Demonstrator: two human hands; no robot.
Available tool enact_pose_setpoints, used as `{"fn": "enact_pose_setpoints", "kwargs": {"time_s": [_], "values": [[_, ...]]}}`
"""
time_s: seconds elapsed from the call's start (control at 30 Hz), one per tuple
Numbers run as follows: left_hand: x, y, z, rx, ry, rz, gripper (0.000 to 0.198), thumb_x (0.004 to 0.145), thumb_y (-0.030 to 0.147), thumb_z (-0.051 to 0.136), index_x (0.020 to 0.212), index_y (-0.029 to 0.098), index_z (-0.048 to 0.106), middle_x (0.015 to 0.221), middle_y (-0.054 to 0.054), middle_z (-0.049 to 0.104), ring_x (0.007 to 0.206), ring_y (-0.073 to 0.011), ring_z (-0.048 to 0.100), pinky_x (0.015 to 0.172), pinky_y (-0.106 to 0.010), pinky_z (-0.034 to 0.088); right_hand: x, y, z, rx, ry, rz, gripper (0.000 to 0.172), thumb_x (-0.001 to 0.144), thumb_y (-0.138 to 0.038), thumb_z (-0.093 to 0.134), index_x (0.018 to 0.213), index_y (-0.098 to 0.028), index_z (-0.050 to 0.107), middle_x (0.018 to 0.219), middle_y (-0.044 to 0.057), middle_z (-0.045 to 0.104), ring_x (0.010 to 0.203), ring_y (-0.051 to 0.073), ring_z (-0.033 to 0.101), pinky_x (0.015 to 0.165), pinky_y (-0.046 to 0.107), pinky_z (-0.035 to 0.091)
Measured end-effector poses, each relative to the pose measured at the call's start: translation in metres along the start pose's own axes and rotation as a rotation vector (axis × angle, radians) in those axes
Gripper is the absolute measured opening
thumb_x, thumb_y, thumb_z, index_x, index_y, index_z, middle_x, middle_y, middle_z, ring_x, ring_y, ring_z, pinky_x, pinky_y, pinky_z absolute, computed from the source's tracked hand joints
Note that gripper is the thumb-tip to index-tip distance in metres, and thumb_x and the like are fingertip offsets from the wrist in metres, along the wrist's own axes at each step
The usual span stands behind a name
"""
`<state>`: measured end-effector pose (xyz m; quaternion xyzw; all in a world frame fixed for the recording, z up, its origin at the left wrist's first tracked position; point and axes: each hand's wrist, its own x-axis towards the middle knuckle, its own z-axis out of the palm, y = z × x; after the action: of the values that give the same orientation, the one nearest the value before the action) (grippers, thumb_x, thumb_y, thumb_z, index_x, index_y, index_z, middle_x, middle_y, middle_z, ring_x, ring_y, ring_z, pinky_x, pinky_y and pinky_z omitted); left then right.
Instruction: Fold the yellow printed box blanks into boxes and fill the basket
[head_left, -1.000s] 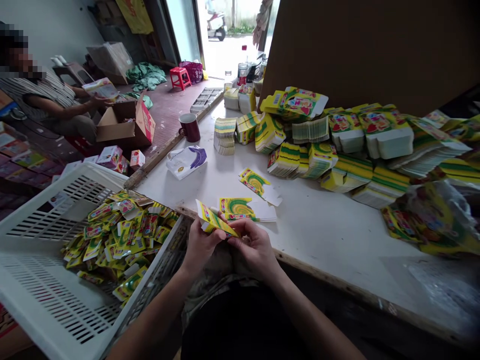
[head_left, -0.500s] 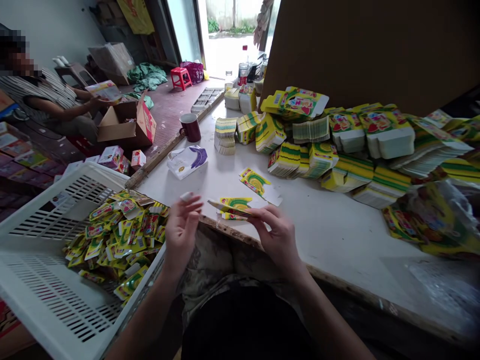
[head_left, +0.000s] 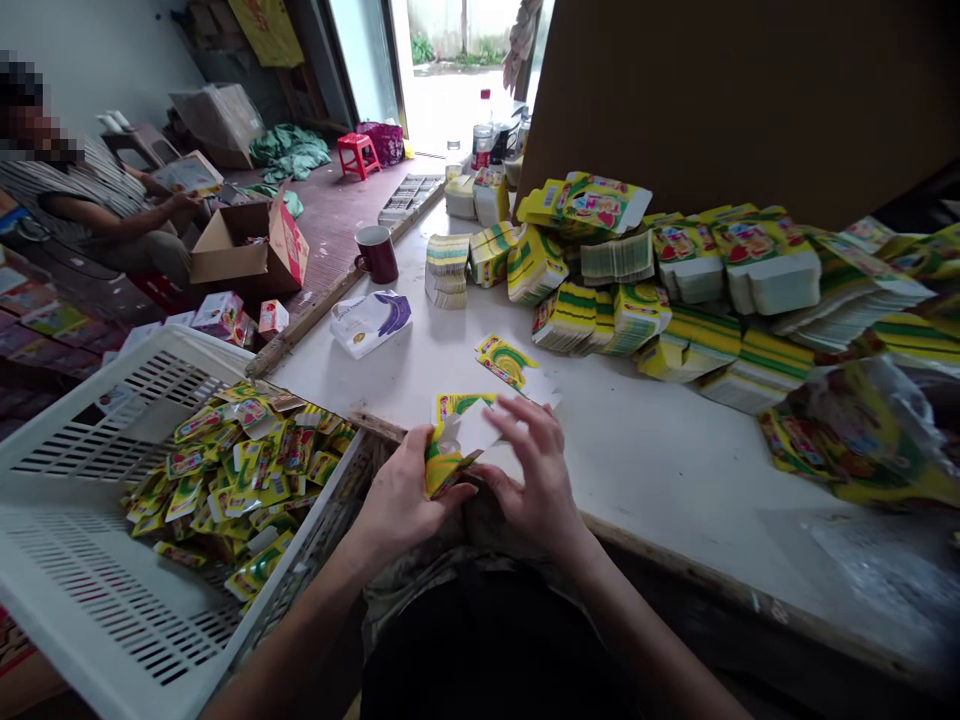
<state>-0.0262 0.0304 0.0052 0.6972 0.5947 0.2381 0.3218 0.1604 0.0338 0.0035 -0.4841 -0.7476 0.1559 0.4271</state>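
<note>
My left hand (head_left: 409, 492) grips a small yellow and green carton (head_left: 444, 462) by its side, just over the table's front edge. A white flap of the carton stands up and faces right. Beside it, my right hand (head_left: 534, 470) has its fingers apart, slightly blurred, with thumb and fingertips close to the flap; whether they touch it is unclear. Behind the hands, a flat yellow carton (head_left: 506, 360) lies on the white table (head_left: 637, 430), and another (head_left: 454, 403) is partly hidden by the held one.
A white basket (head_left: 45, 540) of yellow cartons (head_left: 247, 470) stands at the left. Stacked cartons (head_left: 570, 315) line the table's back, with a dark red mug (head_left: 377, 254), a white and purple packet (head_left: 371, 322) and a plastic bag (head_left: 885, 430). A person (head_left: 97, 200) sits at far left.
My left hand has moved right from beside the basket and taken hold of the carton. My right hand has let go of it and spread its fingers. The carton now shows its white flap.
</note>
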Motion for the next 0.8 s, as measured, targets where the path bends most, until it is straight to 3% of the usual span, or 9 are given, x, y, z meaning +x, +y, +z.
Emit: {"fn": "enact_pose_setpoints", "kwargs": {"time_s": [0.07,0.1,0.17,0.27,0.4,0.63,0.8], "values": [[-0.001,0.003,0.0,-0.007,0.06,-0.017,0.07,0.072,0.055,0.072,0.122,0.019,0.039,0.109,-0.013,0.062,0.1,-0.034,0.063,0.085,-0.048,0.05,0.002,0.0,0.001,0.108,0.053,0.109,0.067,0.089,-0.035,0.06,0.148,-0.026,0.03,0.15,0.014,0.038,0.139,0.031,0.035,0.113,0.054,0.03],[-0.002,0.005,0.001,-0.024,0.073,-0.01,0.071,0.072,0.056,0.072,0.122,0.019,0.038,0.109,-0.013,0.062,0.1,-0.0337,0.062,0.084,-0.048,0.05,0.003,0.0,0.002,0.178,0.037,0.141,0.068,0.091,-0.036,0.058,0.15,-0.024,0.026,0.151,0.015,0.036,0.139,0.031,0.034,0.112,0.052,0.032],[-0.003,0.009,0.002,-0.067,0.076,0.034,0.07,0.074,0.054,0.071,0.123,0.02,0.035,0.111,-0.014,0.06,0.102,-0.0325,0.061,0.086,-0.046,0.05,0.004,-0.003,0.005,0.316,-0.057,0.158,0.052,0.095,-0.034,0.049,0.145,-0.023,0.036,0.146,0.014,0.042,0.134,0.028,0.042,0.109,0.047,0.038],[-0.003,0.012,0.006,-0.11,0.084,0.1,0.064,0.081,0.047,0.066,0.127,0.02,0.032,0.117,-0.015,0.057,0.108,-0.0304,0.059,0.09,-0.045,0.049,0.001,-0.007,0.01,0.495,-0.213,0.171,0.032,0.1,-0.033,0.038,0.124,-0.023,0.056,0.124,0.009,0.06,0.112,0.024,0.058,0.097,0.038,0.047],[-0.003,0.009,0.009,-0.095,0.079,0.112,0.062,0.082,0.042,0.065,0.129,0.019,0.032,0.117,-0.015,0.057,0.105,-0.0293,0.059,0.09,-0.044,0.049,-0.003,-0.007,0.013,0.634,-0.249,0.255,0.03,0.1,-0.039,0.039,0.112,-0.023,0.06,0.104,0.005,0.066,0.093,0.021,0.062,0.085,0.032,0.049],[-0.003,0.005,0.013,-0.053,0.129,0.188,0.061,0.083,0.036,0.064,0.133,0.021,0.032,0.117,-0.013,0.057,0.104,-0.0279,0.06,0.089,-0.041,0.051,-0.003,-0.008,0.012,0.773,-0.252,0.347,0.031,0.097,-0.046,0.043,0.107,-0.022,0.061,0.101,0.004,0.066,0.093,0.021,0.061,0.086,0.032,0.048],[-0.005,0.004,0.015,0.002,0.145,0.247,0.064,0.084,0.035,0.064,0.135,0.021,0.029,0.122,-0.015,0.055,0.111,-0.0293,0.057,0.093,-0.045,0.049,-0.003,-0.01,0.013,0.84,-0.235,0.461,0.032,0.096,-0.046,0.044,0.104,-0.02,0.062,0.1,0.005,0.066,0.093,0.022,0.06,0.087,0.034,0.048]]}}
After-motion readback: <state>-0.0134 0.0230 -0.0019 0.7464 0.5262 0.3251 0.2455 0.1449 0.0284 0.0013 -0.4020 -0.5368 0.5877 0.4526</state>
